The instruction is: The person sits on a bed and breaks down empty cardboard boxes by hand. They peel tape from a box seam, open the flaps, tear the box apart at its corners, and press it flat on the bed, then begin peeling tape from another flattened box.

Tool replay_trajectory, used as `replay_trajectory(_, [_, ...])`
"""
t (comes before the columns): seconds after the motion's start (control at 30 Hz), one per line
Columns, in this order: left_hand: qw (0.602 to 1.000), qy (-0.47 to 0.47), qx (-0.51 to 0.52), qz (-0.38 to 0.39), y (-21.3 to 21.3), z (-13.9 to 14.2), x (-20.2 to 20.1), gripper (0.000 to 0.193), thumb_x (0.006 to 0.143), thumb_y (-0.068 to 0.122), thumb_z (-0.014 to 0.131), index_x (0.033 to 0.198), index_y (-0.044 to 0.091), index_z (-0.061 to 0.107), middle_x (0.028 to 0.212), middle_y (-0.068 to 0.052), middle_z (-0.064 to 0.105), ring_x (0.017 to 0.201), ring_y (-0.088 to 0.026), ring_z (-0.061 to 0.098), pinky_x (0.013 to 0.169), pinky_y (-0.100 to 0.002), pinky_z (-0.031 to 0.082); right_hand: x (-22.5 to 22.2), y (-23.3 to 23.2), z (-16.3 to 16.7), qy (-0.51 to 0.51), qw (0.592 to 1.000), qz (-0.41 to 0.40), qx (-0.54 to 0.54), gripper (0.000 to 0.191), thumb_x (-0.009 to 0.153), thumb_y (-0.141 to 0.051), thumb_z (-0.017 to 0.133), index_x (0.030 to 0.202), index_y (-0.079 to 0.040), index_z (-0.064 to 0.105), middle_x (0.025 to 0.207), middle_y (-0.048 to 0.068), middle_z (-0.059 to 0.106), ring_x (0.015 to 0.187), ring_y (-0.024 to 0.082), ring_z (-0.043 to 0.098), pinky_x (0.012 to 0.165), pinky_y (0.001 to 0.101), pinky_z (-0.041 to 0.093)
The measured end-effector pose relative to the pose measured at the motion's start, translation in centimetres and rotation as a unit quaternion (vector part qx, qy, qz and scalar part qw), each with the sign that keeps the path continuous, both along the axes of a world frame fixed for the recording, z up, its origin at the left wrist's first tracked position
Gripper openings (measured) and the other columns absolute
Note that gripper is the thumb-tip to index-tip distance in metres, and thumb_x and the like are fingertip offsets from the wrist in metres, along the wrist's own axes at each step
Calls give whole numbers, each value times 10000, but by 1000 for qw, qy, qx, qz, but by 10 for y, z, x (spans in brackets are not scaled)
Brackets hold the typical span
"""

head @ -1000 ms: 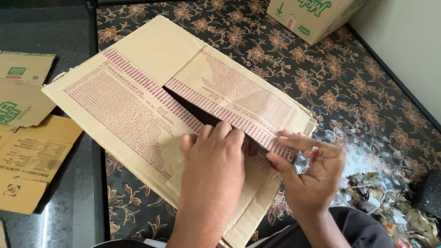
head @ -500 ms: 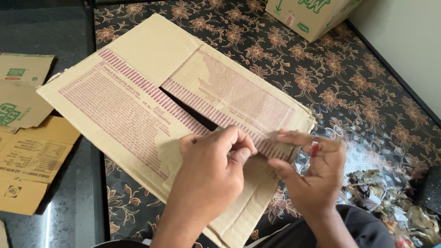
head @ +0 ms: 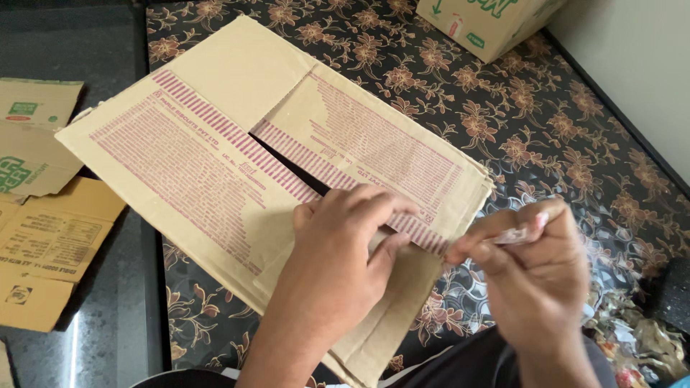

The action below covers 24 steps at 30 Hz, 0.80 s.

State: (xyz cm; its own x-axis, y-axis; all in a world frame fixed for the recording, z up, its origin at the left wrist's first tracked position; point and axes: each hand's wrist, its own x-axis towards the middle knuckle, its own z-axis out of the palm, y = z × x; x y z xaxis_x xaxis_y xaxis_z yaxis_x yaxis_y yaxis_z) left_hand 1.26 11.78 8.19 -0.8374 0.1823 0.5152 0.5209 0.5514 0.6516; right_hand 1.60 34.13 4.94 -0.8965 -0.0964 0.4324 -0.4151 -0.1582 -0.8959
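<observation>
A flattened brown cardboard box (head: pixel 215 144) with red print lies on a dark floral mat. My left hand (head: pixel 345 251) presses down on its near flap, fingers curled over the flap seam. My right hand (head: pixel 535 269) is just off the box's right corner, its thumb and fingers pinched on a thin strip of clear tape (head: pixel 514 236) pulled away from the box edge. The part of the flap under my left hand is hidden.
Flattened cardboard pieces (head: pixel 43 215) lie on the dark floor at left. A folded carton with green print (head: pixel 489 21) stands at the top right. Crumpled tape and paper scraps (head: pixel 640 338) pile at the lower right, next to a white wall.
My right hand has pulled away from the box edge to the right, drawing the tape strip with it. My left hand has stayed on the flap.
</observation>
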Motion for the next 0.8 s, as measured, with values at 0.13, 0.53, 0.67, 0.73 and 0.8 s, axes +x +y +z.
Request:
replay_trajectory(0.13, [997,-79,-8,1,2,1,-1,189,906,190,690,1092,192,723,1085,16,722,1103,-198,638,996,-456,349,2,25,7,-44,996,58,-43,331,977,160,588,1119,-74,402,994,237,684,928,271,709,832,408,591])
replay_trajectory(0.53, [994,-107,-14,4,-8,4,-1,178,878,228,742,1043,160,747,1008,4,759,1009,-194,691,963,-454,379,2,41,-10,-84,992,91,25,220,1008,21,607,1064,-76,418,914,126,632,831,196,663,764,342,571])
replay_trajectory(0.67, [994,-106,27,-5,-12,3,-2,195,884,217,741,1052,120,744,1023,-24,763,985,-193,718,925,-395,501,1,35,-22,-122,988,68,69,186,992,35,585,1021,-65,432,889,108,616,765,148,631,689,319,572])
replay_trajectory(0.73, [994,-101,33,-6,-12,4,-3,203,879,205,742,1056,104,746,1020,-41,766,969,-200,726,902,-383,530,3,31,-28,-127,988,40,81,189,977,31,593,1009,-62,432,894,88,615,771,120,612,695,293,556])
replay_trajectory(0.8, [996,-84,23,0,-11,5,-4,207,867,181,752,1053,89,753,1004,-59,774,954,-216,728,885,-398,518,5,26,-36,-126,989,28,76,179,988,24,588,1016,-61,434,896,66,599,785,99,587,706,271,535])
